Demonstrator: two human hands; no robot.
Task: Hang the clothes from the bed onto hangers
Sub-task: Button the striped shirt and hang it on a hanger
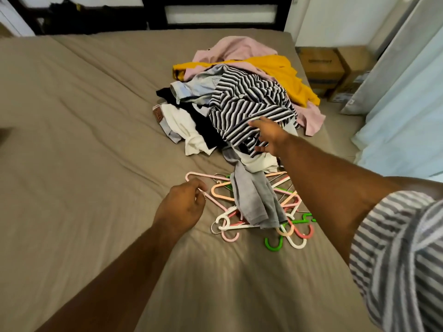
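A heap of clothes lies on the bed, right of centre. On top is a black-and-white striped garment, with a yellow one and a pink one behind it. My right hand reaches onto the near edge of the striped garment with fingers spread. In front of the heap is a tangle of plastic hangers, partly covered by a grey garment. My left hand pinches the arm of a pink hanger at the tangle's left edge.
Cardboard boxes stand on the floor past the bed's far right corner. Pale curtains hang along the right side. A dark headboard runs across the far end of the bed.
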